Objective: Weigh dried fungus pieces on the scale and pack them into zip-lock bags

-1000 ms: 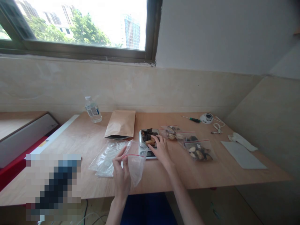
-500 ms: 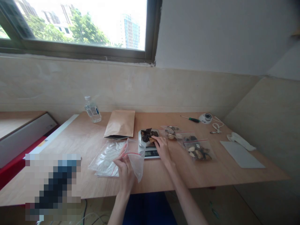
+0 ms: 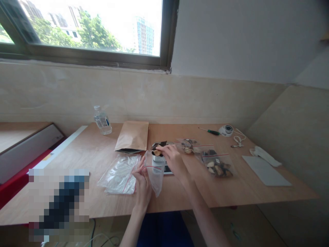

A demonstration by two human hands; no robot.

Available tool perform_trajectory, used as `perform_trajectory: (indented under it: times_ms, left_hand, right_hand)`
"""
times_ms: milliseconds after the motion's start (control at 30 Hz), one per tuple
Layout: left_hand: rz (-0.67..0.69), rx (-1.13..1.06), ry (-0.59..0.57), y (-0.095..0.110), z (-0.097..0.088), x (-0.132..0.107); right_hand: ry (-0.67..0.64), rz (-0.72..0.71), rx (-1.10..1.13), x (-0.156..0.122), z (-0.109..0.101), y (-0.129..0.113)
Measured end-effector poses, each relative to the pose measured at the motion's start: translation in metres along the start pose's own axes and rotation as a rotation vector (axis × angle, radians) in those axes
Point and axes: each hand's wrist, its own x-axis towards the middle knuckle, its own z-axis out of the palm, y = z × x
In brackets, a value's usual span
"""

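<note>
My left hand (image 3: 142, 185) is closed on a clear zip bag (image 3: 157, 183) with a red seal line, holding it upright with its mouth toward the scale. My right hand (image 3: 173, 157) pinches dried brown slices (image 3: 157, 152), dark on one side and tan on the other, just above the bag's mouth. Behind and below that hand is a small digital scale (image 3: 168, 172), largely hidden; more dark pieces show at its far side. Left of my left hand lies a stack of flat zip bags (image 3: 117, 176).
A brown paper pouch (image 3: 133, 135) and a water bottle (image 3: 102, 121) stand or lie at the back left. Filled zip bags (image 3: 218, 168) lie to the right. Farther right are a screwdriver (image 3: 213, 132), a white camera (image 3: 226, 130), a grey-white sheet (image 3: 266, 171) and a white cloth (image 3: 264, 156).
My right hand has moved left from the scale with dried slices in its fingers, reaching the bag's mouth. My left hand has shifted slightly right with the zip bag.
</note>
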Motion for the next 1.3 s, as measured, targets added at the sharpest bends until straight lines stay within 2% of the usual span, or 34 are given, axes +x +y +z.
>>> perform_trajectory:
  times_ms: [167,333,500,633,733,867,967,1033,1167,1300]
  left_hand:
    - [-0.014,-0.051,0.009,0.0,-0.002,-0.001]
    - [-0.063,-0.086,0.023,-0.003,-0.004,0.0]
    - [-0.081,-0.083,-0.009,0.0,-0.007,0.001]
    - [0.004,-0.15,-0.042,0.0,-0.008,0.001]
    - [0.041,-0.179,-0.047,0.0,-0.007,-0.002]
    - [0.06,-0.214,-0.062,0.003,-0.006,-0.006]
    - [0.026,-0.194,-0.054,0.003,-0.006,-0.008]
    - [-0.025,-0.17,-0.031,0.002,-0.007,-0.008]
    - [-0.098,-0.173,0.031,-0.001,-0.007,-0.009]
    - [-0.162,-0.286,0.036,-0.004,-0.005,-0.011]
  right_hand:
    - [-0.239,-0.182,-0.171,0.002,-0.007,-0.019]
    - [-0.272,-0.221,-0.141,-0.005,-0.015,-0.028]
    - [-0.263,-0.162,0.033,-0.003,-0.03,-0.031]
    - [-0.307,-0.041,0.139,0.002,-0.039,-0.032]
    - [-0.367,-0.001,0.084,0.004,-0.036,-0.031]
    - [-0.334,-0.032,-0.078,0.002,-0.022,-0.033]
    - [-0.339,-0.086,-0.232,0.001,-0.012,-0.041]
    - [-0.362,-0.103,-0.25,0.001,-0.008,-0.045]
    - [-0.448,-0.114,0.021,0.002,-0.007,-0.046]
    - [-0.652,-0.086,0.392,0.003,-0.014,-0.042]
